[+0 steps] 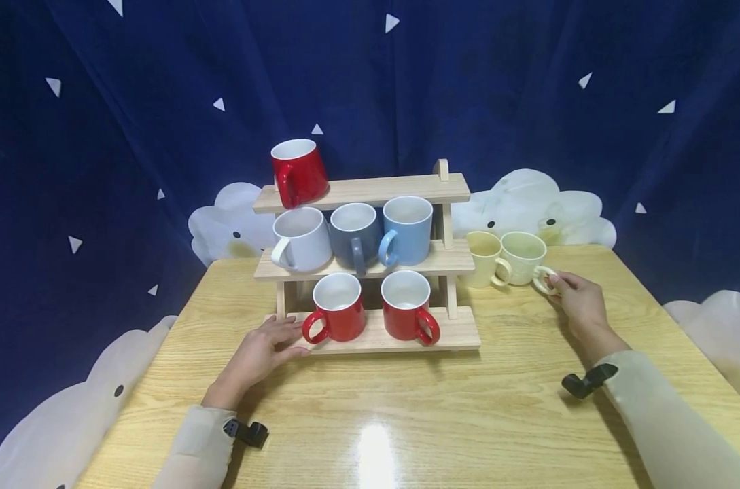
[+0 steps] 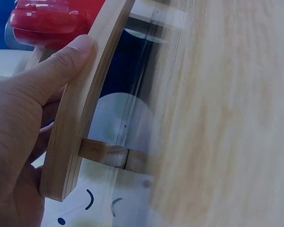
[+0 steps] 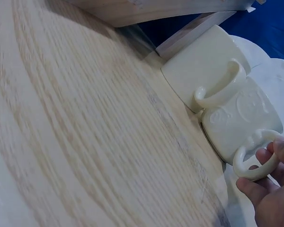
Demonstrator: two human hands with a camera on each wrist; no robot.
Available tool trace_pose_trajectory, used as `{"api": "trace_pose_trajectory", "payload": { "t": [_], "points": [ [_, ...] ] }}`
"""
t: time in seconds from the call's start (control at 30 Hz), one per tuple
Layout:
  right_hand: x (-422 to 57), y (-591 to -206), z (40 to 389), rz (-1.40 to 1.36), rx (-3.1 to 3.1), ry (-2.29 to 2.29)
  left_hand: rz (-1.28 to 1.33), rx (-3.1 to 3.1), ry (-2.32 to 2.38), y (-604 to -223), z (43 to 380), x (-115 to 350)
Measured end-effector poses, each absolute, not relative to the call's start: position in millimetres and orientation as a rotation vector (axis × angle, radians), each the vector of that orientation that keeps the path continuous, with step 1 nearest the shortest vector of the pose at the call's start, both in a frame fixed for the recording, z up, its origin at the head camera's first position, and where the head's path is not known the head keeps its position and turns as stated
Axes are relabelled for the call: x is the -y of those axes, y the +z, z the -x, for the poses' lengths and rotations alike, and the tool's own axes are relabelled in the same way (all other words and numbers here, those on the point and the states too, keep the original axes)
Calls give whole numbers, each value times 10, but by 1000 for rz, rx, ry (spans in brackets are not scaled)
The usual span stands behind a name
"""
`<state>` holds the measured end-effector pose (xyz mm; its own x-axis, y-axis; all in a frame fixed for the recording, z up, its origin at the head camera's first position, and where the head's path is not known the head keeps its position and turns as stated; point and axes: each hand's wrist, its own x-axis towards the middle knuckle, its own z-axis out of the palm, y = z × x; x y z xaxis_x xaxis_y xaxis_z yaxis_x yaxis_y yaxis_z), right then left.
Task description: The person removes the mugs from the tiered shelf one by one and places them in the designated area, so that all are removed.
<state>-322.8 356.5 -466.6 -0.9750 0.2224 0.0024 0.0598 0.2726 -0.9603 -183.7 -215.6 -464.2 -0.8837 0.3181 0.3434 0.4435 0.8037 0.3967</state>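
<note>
My right hand (image 1: 580, 305) pinches the handle of a pale green mug (image 1: 522, 257), fingers and thumb round the loop in the right wrist view. That mug stands upright on the table, close beside a cream yellow mug (image 1: 483, 261). My left hand (image 1: 262, 350) grips the left end of the bottom board of a three-tier wooden rack (image 1: 370, 334). In the left wrist view the thumb (image 2: 68, 61) lies along the board's front, with the other fingers partly hidden behind it. Nearest this hand on the board is a red mug (image 1: 344, 319).
Another red mug (image 1: 403, 319) shares the bottom tier. White (image 1: 311, 248), dark grey-blue (image 1: 348, 248) and light blue (image 1: 411, 238) mugs fill the middle tier. A red mug (image 1: 305, 176) sits at the top tier's left end. A dark blue curtain (image 1: 370, 81) hangs behind the wooden table (image 1: 321, 414).
</note>
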Motion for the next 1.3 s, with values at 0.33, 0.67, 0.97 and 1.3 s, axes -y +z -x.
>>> {"api": "trace_pose_trajectory", "payload": {
  "t": [0.33, 0.67, 0.97, 1.3],
  "points": [
    [-3597, -4678, 3279, 163, 2569, 1645, 580, 2723, -712, -4644, 1831, 2148],
    [-3655, -4627, 3279, 99, 2680, 1483, 586, 2728, -708, -4646, 1837, 2154],
    [-3706, -4550, 3260, 19, 2769, 1311, 591, 2717, -692, -4655, 1844, 2162],
    [-3641, -4334, 3247, -99, 2780, 1066, 605, 2714, -689, -4640, 1837, 2157]
  ]
}}
